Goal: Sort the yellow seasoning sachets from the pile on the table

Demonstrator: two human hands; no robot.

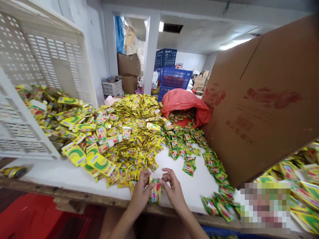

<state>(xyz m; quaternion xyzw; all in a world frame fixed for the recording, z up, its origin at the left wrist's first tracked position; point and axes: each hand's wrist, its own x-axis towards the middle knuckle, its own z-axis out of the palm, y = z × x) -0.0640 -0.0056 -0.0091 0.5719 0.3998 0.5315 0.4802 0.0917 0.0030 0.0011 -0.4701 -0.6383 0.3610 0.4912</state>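
Near the table's front edge, my left hand [142,186] is closed on the left side of a small colourful printed packet [155,193]. My right hand [173,186] pinches the same packet by its upper right edge, with the index finger raised and curved. The packet shows pink and red print with green and yellow; whether it is a box or a sachet I cannot tell. Just beyond my hands spreads a heap of yellow sachets [139,142]. Green sachets [189,164] lie scattered to the right. Flat yellow-green cartons [101,162] rest left of the heap.
A tipped white plastic crate [84,66] with cartons spilling from it stands left. A red sack [183,101] opens onto green sachets at the back. On the right leans a large cardboard box [259,89]. A yellow-black roll [15,172] lies front left, above a red stool [32,212].
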